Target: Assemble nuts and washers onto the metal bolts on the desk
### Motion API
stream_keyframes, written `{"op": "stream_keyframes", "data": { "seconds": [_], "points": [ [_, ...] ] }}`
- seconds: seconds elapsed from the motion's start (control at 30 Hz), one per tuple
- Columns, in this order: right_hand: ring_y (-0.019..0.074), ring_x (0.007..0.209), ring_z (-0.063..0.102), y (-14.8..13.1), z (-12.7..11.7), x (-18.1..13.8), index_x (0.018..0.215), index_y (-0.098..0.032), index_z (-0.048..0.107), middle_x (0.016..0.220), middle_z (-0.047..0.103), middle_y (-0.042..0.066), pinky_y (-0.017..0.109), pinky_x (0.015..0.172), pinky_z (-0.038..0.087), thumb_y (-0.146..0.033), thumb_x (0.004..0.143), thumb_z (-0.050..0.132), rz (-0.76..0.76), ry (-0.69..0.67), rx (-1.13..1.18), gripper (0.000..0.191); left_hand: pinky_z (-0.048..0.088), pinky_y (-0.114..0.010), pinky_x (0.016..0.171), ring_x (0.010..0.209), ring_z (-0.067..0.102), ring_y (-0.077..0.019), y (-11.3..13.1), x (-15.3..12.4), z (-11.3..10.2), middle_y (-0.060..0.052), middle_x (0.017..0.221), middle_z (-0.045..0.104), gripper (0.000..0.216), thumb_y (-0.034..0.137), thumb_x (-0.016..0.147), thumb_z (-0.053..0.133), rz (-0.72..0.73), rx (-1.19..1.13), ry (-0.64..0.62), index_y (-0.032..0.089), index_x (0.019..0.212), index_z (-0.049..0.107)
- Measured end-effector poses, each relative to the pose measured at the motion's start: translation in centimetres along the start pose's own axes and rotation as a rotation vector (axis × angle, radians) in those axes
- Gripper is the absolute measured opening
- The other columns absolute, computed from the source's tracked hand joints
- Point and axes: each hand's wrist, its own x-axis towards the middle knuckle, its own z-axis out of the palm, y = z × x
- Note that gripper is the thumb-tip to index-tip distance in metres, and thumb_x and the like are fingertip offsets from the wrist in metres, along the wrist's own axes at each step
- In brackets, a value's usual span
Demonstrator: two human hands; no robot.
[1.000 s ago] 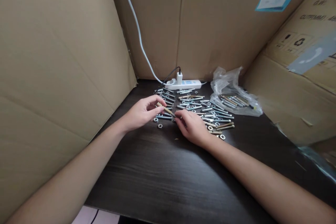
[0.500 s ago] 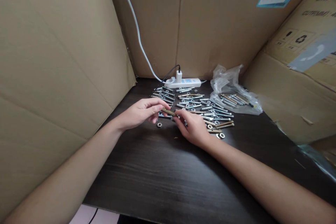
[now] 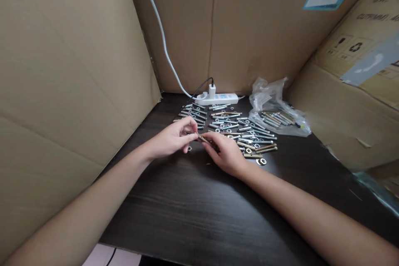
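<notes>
Between my hands is a brass-coloured bolt sleeve (image 3: 203,138), tilted down to the right. My right hand (image 3: 227,153) wraps its fingers round it, hiding its lower end. At the upper left end, my left hand (image 3: 174,138) pinches thumb and forefinger together at the tip; whether a smaller part is in that pinch I cannot tell. Just under the left fingers a loose hex nut (image 3: 189,149) lies on the table, partly covered. Right of my right hand are a brass-coloured sleeve (image 3: 252,156) and washers (image 3: 263,161).
Rows of bolts (image 3: 224,116), sleeves and rings cover the back of the dark table (image 3: 187,208). A plastic bag (image 3: 280,120) with more bolts lies at the back right. Behind stands a white power strip (image 3: 222,99) with a cable (image 3: 162,33). Cardboard walls (image 3: 77,58) enclose three sides.
My right hand has slid left and further over the sleeve, so less of it shows. My left fingers have shifted to its end, with the forefinger more bent, and now partly cover the nut.
</notes>
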Motion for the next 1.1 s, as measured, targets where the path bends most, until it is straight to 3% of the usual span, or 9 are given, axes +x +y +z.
{"op": "stream_keyframes", "data": {
  "seconds": [0.3,0.57,0.7,0.9,1.1],
  "points": [
    [0.0174,0.089,0.063,0.3,0.2,0.0,0.105,-0.018,0.057,0.099,0.067,0.008,0.028,0.079,0.049,-0.024,0.092,0.045,0.037,0.012,0.084,0.018,0.042,-0.021,0.053,0.053,0.053,-0.0066,-0.2,0.0,-0.1,0.003,0.076,0.055,0.01,0.027,0.088,0.047,-0.007,0.033,-0.042,0.018,0.092,0.046],
    [0.0154,0.081,0.061,-0.2,0.1,0.2,0.104,-0.019,0.055,0.093,0.066,0.006,0.027,0.073,0.047,-0.026,0.092,0.045,0.068,-0.113,0.098,0.018,0.036,-0.019,0.049,0.054,0.044,-0.0066,-0.4,0.2,1.4,0.003,0.072,0.051,0.018,0.031,0.086,0.05,0.012,0.046,-0.01,0.019,0.081,0.038],
    [0.0161,0.079,0.059,-0.3,-1.8,0.3,0.109,-0.019,0.054,0.097,0.063,0.006,0.027,0.07,0.046,-0.021,0.088,0.046,0.056,-0.129,-0.06,0.022,0.035,-0.018,0.049,0.053,0.043,-0.0073,-0.6,0.4,0.8,0.004,0.068,0.052,0.012,0.027,0.086,0.048,0.0,0.018,0.015,0.02,0.091,0.04],
    [0.0215,0.083,0.054,-1.1,-6.1,-1.0,0.09,-0.018,0.061,0.085,0.061,0.007,0.031,0.071,0.044,-0.012,0.078,0.049,0.039,-0.286,-0.423,0.018,0.035,-0.02,0.051,0.055,0.043,-0.0082,-1.2,0.5,-0.2,0.003,0.068,0.051,0.011,0.024,0.086,0.044,0.056,0.103,0.11,0.017,0.094,0.048],
    [0.0226,0.084,0.052,-1.0,-6.5,-2.3,0.092,-0.019,0.067,0.086,0.061,0.008,0.035,0.077,0.045,-0.016,0.082,0.054,-0.031,-0.429,-0.449,0.017,0.033,-0.02,0.05,0.054,0.042,-0.0081,-1.1,0.4,-0.6,0.003,0.065,0.049,0.009,0.024,0.085,0.045,0.12,0.042,0.165,0.016,0.087,0.048]
  ]
}}
